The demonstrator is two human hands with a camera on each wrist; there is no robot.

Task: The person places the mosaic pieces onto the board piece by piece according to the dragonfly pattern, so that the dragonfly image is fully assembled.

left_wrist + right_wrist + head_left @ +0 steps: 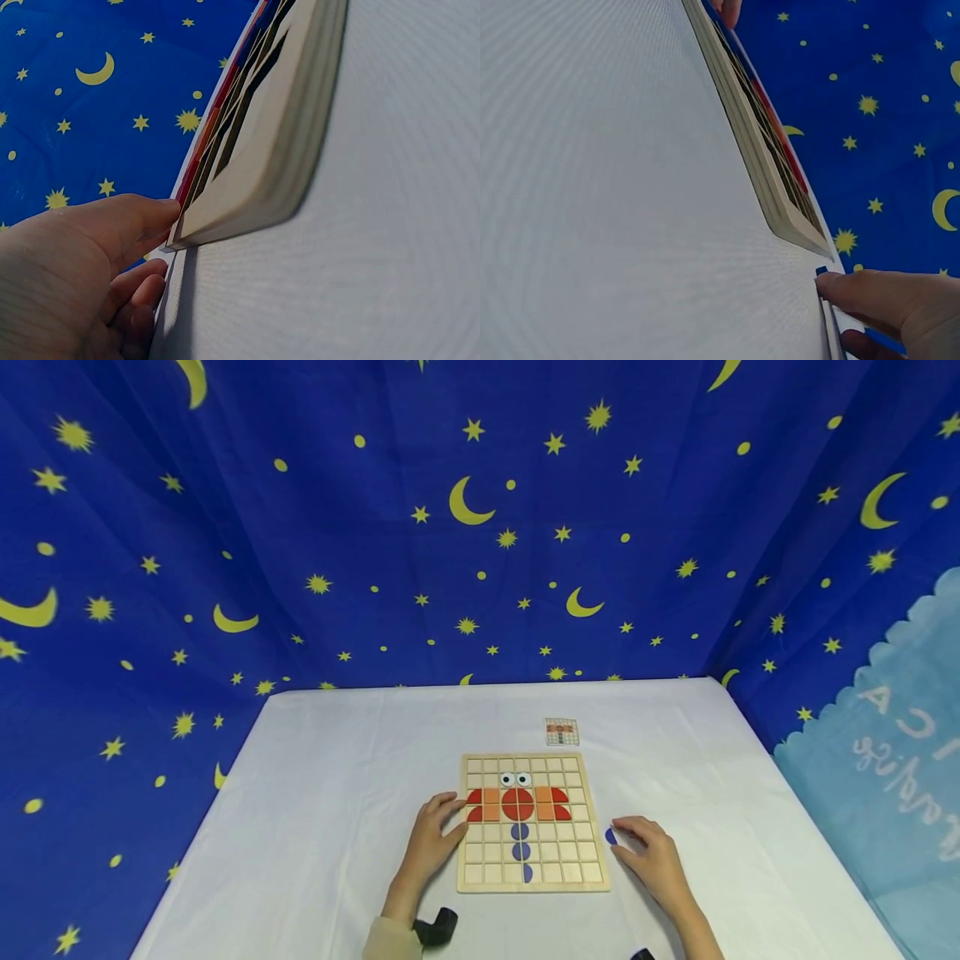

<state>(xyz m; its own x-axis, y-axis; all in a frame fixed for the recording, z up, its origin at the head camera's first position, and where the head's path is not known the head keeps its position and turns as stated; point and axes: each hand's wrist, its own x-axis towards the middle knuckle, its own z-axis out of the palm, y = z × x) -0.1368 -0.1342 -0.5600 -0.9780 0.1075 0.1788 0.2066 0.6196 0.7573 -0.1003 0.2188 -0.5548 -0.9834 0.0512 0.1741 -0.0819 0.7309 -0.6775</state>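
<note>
A square wooden grid board [533, 887] lies on the white table. Red quarter pieces [517, 804], orange squares [491, 804] and two eye pieces [515, 779] fill cells in its upper half. Below them, blue half-circle pieces [520, 832] run down the middle; the lowest row shows one half. My left hand [431, 839] rests on the board's left edge, fingertips and thumb at the rim beside the red pieces. Right of the board, my right hand [654, 857] pinches a blue half-circle piece [611, 836] between thumb and index finger, close to the tabletop.
A small pattern card [561, 732] lies behind the board, printed with a similar figure. The white-covered table [360, 760] is enclosed by blue curtains [405, 552] with yellow moons and stars. A light blue panel with lettering [892, 735] hangs at the right.
</note>
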